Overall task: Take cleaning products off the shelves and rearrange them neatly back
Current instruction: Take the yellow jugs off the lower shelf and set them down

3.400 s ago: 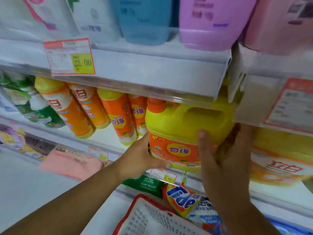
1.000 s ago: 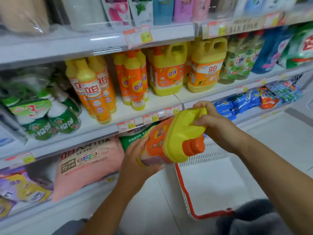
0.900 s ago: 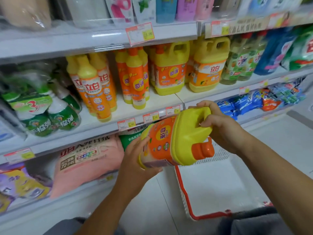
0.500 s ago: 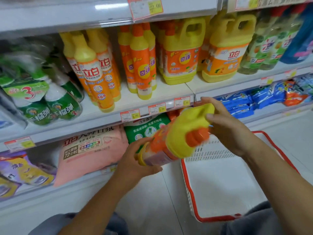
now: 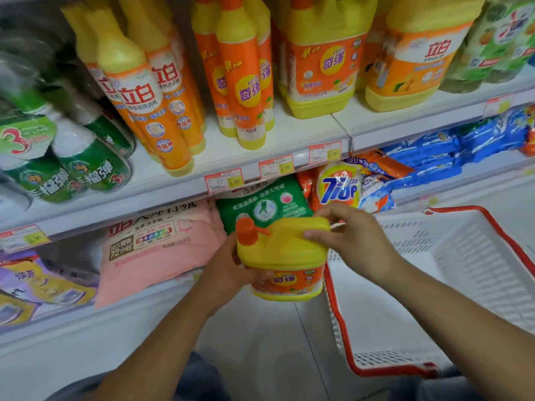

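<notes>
Jug turned upright, hands seemingly clasping it

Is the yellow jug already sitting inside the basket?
No, the left hand and right hand hold the yellow jug up beside the basket.

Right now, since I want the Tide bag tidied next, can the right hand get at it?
Likely only after letting go: the right hand grips the yellow jug; the Tide bag sits just beyond it with nothing else between.
</notes>
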A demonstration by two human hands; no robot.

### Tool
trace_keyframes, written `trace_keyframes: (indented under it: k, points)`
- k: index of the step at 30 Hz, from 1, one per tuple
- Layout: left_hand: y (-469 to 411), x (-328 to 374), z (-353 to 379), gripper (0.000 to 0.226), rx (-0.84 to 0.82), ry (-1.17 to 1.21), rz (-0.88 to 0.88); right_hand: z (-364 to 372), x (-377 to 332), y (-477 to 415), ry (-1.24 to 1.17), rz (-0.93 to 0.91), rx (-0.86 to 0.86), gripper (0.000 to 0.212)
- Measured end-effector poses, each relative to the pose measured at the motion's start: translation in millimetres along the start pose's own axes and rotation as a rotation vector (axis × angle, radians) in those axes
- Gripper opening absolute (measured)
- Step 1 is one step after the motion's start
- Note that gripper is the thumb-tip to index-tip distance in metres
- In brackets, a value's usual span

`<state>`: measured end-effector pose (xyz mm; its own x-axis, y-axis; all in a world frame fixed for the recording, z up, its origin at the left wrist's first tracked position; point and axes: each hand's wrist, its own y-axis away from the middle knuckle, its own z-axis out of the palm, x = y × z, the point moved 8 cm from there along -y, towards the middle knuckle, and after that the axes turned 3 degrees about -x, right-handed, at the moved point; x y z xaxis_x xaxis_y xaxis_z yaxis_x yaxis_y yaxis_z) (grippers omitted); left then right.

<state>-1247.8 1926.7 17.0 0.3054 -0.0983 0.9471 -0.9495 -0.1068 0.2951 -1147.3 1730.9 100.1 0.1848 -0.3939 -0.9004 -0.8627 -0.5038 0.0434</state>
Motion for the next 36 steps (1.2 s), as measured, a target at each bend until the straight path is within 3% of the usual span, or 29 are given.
trace_keyframes:
  k: [3, 7, 16, 21, 23, 25, 27, 30, 33, 36]
  points:
    - [-10, -44, -4, 0.079, 0.074, -0.092, -0.037, 39, 40, -9, 0.157, 0.063, -0.165, 0.021]
    - [-31, -103, -9, 0.056, 0.163, -0.173, -0.102, 85, 94, -30, 0.383, 0.127, -0.38, 0.023]
    - [-59, -169, -4, 0.058, 0.191, -0.289, -0.2, 125, 164, -58, 0.473, 0.234, -0.492, 0.024]
    - [-58, -151, 1, 0.048, 0.16, -0.377, -0.219, 123, 162, -55, 0.462, 0.241, -0.497, 0.026]
    - [-53, -128, 6, 0.049, 0.107, -0.466, -0.142, 106, 150, -53, 0.415, 0.192, -0.429, 0.024]
    - [-46, -99, 6, 0.06, 0.134, -0.539, -0.034, 72, 125, -56, 0.297, 0.116, -0.252, 0.017]
    - [-40, -55, 2, 0.065, 0.25, -0.615, 0.08, 24, 88, -64, 0.186, 0.029, 0.031, 0.02]
    - [-35, 42, 5, 0.059, 0.446, -0.738, 0.442, -46, 26, -74, 0.065, -0.149, 0.418, 0.015]
    - [-43, 125, 3, 0.051, 0.596, -0.877, 0.645, -88, -23, -93, 0.048, -0.315, 0.529, 0.02]
    - [-71, 163, -7, 0.055, 0.657, -1.002, 0.64, -116, -45, -135, 0.115, -0.372, 0.533, 0.047]
